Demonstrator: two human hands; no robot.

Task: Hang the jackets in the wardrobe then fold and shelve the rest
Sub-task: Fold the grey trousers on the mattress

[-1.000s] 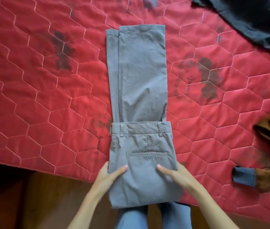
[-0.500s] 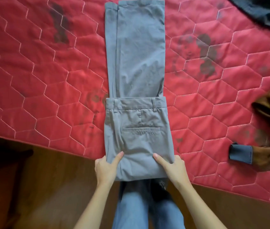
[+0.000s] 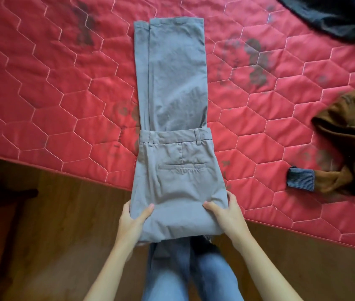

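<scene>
Grey trousers (image 3: 172, 83) lie lengthwise on the red quilted mattress (image 3: 42, 94), legs pointing away from me. Their waist part is folded back over the legs, with the back pocket facing up. The near folded end hangs past the mattress edge. My left hand (image 3: 133, 218) grips that end at its left side, thumb on top. My right hand (image 3: 226, 213) grips the right side the same way.
A brown jacket (image 3: 350, 135) with a grey ribbed cuff (image 3: 301, 179) lies bunched at the right edge. A dark garment (image 3: 328, 14) lies at the top right. A wooden floor (image 3: 63, 224) runs along the mattress's near edge; my jeans-clad legs (image 3: 189, 272) are below.
Both hands have slid from resting flat on the folded part to gripping its near corners. The folded end has come toward me, past the mattress edge.
</scene>
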